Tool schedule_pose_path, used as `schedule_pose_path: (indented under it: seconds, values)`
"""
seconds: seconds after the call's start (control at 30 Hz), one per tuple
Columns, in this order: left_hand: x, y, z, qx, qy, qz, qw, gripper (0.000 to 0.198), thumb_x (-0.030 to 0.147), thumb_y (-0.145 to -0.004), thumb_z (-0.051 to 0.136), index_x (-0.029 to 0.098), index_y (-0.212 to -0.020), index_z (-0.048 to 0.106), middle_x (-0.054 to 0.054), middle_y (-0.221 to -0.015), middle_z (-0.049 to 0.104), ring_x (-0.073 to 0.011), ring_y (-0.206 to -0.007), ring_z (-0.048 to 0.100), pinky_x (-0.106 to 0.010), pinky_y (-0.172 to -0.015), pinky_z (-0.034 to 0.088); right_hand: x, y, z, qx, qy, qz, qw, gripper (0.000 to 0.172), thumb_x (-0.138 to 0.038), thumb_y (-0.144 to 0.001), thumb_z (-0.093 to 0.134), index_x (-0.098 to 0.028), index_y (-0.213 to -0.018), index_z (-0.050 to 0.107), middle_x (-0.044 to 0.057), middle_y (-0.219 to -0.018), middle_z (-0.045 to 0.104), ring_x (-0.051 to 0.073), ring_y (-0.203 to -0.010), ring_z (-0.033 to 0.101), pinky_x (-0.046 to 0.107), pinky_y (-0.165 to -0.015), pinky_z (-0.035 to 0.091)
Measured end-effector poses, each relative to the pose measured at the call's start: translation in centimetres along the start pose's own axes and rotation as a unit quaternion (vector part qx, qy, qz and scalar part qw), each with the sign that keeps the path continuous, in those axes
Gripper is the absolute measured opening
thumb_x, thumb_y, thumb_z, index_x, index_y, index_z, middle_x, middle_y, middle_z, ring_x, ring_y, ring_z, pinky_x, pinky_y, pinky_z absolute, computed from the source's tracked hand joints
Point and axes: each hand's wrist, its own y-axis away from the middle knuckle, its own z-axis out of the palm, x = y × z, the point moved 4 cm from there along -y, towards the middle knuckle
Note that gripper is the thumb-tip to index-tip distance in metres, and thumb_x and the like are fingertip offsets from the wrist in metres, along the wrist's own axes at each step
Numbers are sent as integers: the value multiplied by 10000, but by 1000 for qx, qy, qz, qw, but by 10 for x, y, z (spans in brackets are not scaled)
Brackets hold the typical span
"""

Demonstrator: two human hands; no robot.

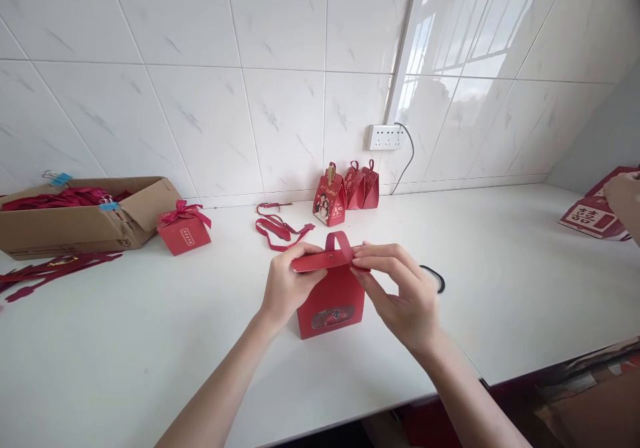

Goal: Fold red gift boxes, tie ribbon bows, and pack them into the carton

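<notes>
A small red gift box (331,301) with a clear window and a looped handle on top stands on the white counter (150,341) in front of me. My left hand (286,281) pinches the left end of the box's folded top flap. My right hand (400,291) pinches the right end of the same flap, fingers pressed together at the handle's base.
Three finished red gift boxes (345,191) stand by the tiled wall under a socket (385,137). Loose red ribbons (279,227) lie behind my box. A ribboned red box (184,229) and a cardboard box (75,218) of red ribbons sit left. Another person's hand (625,198) touches red packaging (593,218) at right. A black band (434,276) lies beside my right hand.
</notes>
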Motion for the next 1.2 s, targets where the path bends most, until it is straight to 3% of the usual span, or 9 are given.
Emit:
schedule_pose_path:
  seconds: [0.13,0.27,0.37,0.47,0.7,0.8,0.97,1.07,1.2]
  values:
    - [-3,3,0,-1,4,1,1000,152,92,-676,581,195,-760,654,17,-730,695,-140,-653,634,-233,-583,517,4,5,-1,-44,-5,24,999,107,-163,-851,591,-213,-945,600,57,-885,647,191,-887,648,394,-830,566]
    - [-7,4,1,-1,6,0,1000,103,139,-694,621,200,-771,650,20,-749,705,-144,-672,648,-237,-607,522,16,8,4,-49,43,125,990,320,-318,-822,645,-199,-1101,544,117,-1081,580,237,-1029,596,413,-827,553]
    - [-9,5,1,4,8,3,1000,133,144,-703,612,201,-822,632,12,-766,706,-149,-695,661,-235,-604,526,20,10,15,-97,39,152,983,306,-305,-841,619,-214,-1120,535,116,-1139,548,229,-1065,585,411,-851,548]
    - [-8,5,0,14,6,30,999,232,115,-697,584,207,-909,604,-5,-858,709,-166,-807,676,-245,-652,542,19,14,23,-133,33,128,982,267,-241,-845,599,-227,-1106,544,109,-1136,553,234,-1082,582,422,-866,547]
    - [-3,6,0,2,-7,83,997,130,158,-744,567,205,-859,606,-5,-838,697,-144,-743,656,-247,-656,536,18,22,23,-50,93,26,994,200,-117,-889,488,-213,-993,629,123,-1130,567,263,-1138,570,436,-866,552]
    - [-5,6,1,1,-6,69,998,139,153,-733,573,208,-856,607,2,-819,692,-144,-729,652,-252,-651,535,16,18,22,-26,115,-2,993,193,-115,-886,500,-223,-946,648,95,-1007,603,251,-1034,609,427,-806,555]
    - [-8,6,2,-2,1,36,999,89,211,-785,592,215,-866,628,3,-829,697,-151,-766,664,-259,-685,539,14,4,19,36,139,42,989,96,-143,-872,545,-222,-890,597,69,-910,590,207,-878,600,385,-729,522]
    - [-9,6,2,0,3,18,1000,56,223,-796,600,220,-846,626,11,-795,694,-148,-744,663,-255,-671,536,9,3,17,84,208,63,972,72,-196,-839,612,-216,-775,589,66,-862,526,217,-843,554,400,-724,463]
    - [-7,5,3,-6,21,26,999,85,184,-779,588,215,-853,616,6,-814,696,-151,-764,667,-264,-695,541,1,14,23,65,278,34,958,46,-233,-830,626,-229,-795,655,59,-844,483,202,-774,502,393,-720,369]
